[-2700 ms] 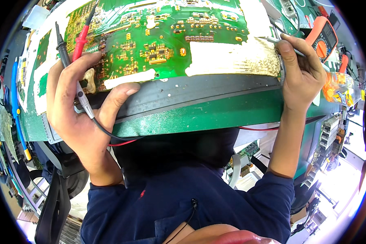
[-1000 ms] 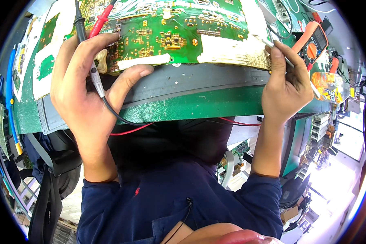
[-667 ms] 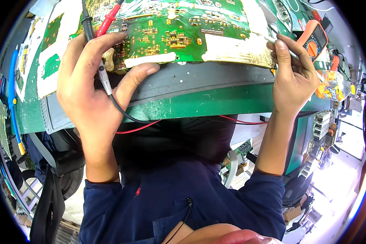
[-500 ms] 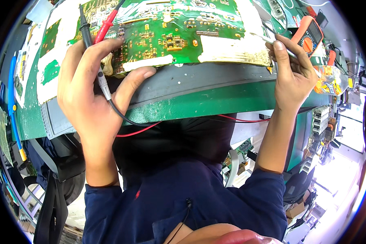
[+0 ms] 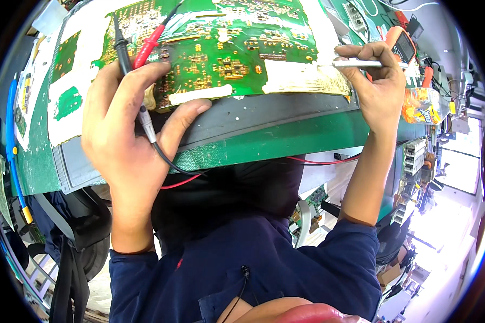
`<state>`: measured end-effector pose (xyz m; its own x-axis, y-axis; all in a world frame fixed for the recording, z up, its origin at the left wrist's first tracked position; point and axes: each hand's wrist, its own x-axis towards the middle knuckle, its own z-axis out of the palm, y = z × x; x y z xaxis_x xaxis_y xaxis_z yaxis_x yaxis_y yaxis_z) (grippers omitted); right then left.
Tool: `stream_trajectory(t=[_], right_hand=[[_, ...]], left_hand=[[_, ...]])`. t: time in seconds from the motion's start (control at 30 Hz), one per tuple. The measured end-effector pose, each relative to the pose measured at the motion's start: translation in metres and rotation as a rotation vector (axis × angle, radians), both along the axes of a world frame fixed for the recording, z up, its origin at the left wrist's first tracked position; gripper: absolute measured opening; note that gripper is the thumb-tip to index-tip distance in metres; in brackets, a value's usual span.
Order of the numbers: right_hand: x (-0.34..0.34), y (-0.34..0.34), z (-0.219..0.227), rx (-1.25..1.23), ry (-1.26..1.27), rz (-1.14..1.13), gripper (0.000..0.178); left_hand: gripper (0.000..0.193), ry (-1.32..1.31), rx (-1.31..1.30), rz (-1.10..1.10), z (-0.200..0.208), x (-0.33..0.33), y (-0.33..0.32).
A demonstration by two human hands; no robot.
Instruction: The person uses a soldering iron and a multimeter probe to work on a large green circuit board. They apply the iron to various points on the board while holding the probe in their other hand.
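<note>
One blue stick [image 5: 12, 132] with a yellow end lies at far left. The left hand [image 5: 128, 137] has its grip closed on one black probe [image 5: 122, 55] and one red probe [image 5: 146, 49]. One green circuit board [image 5: 237, 49], coated white in places, lies over one grey panel [image 5: 253, 116] on the tabletop [image 5: 36, 168]. The right hand [image 5: 381, 90] has its grip clamped on one slim white tool [image 5: 355, 63]; tip contact is unclear. Beyond: one orange multimeter [image 5: 403, 47], one bottle [image 5: 419, 106].

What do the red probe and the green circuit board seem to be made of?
Red probe: likely smooth plastic, given its uniform colour and moulded-looking collar. Circuit board: probably resin laminate, glossily coated; its green face catches bright glare.
</note>
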<state>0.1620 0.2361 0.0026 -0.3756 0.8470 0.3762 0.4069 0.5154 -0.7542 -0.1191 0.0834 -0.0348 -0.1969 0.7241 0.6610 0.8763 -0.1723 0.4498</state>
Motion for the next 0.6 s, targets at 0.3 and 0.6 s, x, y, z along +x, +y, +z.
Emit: stream_trajectory(t=[0.3,0.6], right_hand=[[-0.007,-0.001,0.003,0.014,-0.085,-0.047,0.025],[-0.010,0.005,-0.001,-0.146,0.037,0.037,0.029]], left_hand=[[0.050,0.006,0.021,0.010,-0.001,-0.002,-0.001],[0.049,0.020,-0.011,0.021,0.002,-0.002,-0.002]])
